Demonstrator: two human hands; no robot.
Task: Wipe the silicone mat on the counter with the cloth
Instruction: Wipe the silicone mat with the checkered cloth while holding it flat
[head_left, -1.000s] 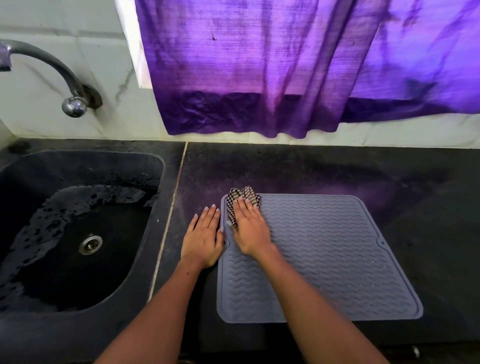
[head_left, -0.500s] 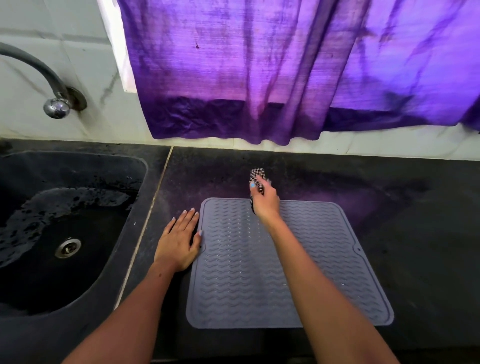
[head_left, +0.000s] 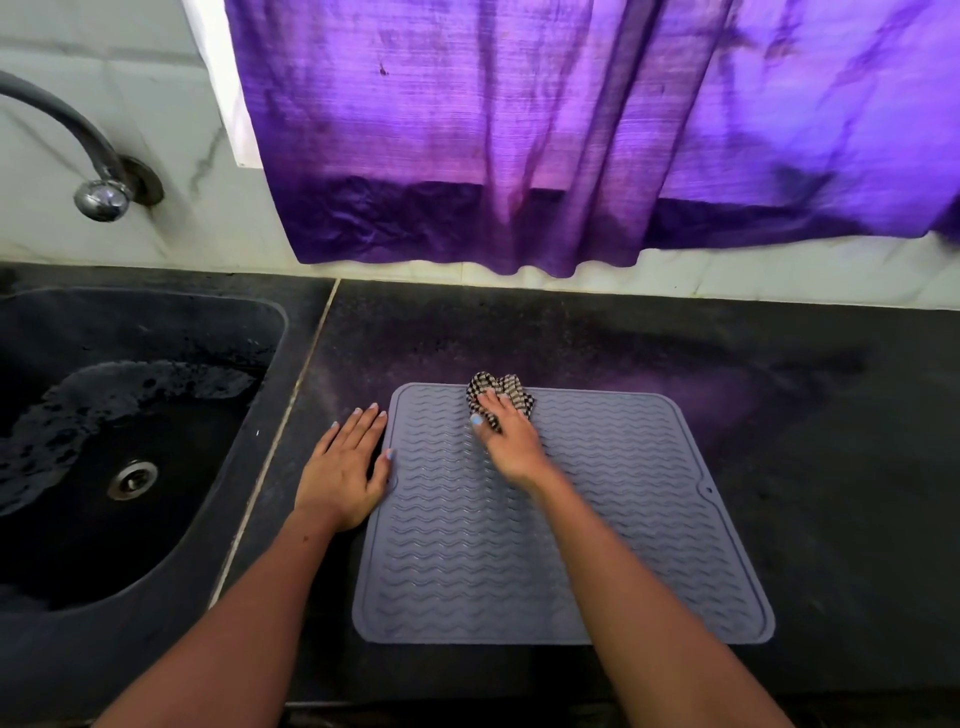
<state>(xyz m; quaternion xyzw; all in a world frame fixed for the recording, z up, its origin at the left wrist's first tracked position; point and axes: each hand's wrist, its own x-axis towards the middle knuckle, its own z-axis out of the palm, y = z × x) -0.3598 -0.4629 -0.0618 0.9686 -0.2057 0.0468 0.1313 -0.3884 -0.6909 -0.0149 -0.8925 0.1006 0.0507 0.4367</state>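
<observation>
A grey silicone mat (head_left: 623, 519) with a wavy ribbed pattern lies flat on the black counter (head_left: 831, 415). My right hand (head_left: 506, 441) presses a crumpled black-and-white checked cloth (head_left: 501, 392) onto the mat near its far edge, fingers over the cloth and thumb beside it. My left hand (head_left: 345, 470) lies flat on the counter, fingers straight, with its thumb touching the mat's left edge.
A dark sink (head_left: 130, 441) holding some water and a metal drain sits to the left. Above the sink a tap (head_left: 98, 195) comes out of the tiled wall. A purple curtain (head_left: 571, 156) hangs behind the counter.
My right hand pushed the cloth from the mat's far left corner out past the far edge, then drew it back onto the mat. My left hand stayed beside the mat's left edge.
</observation>
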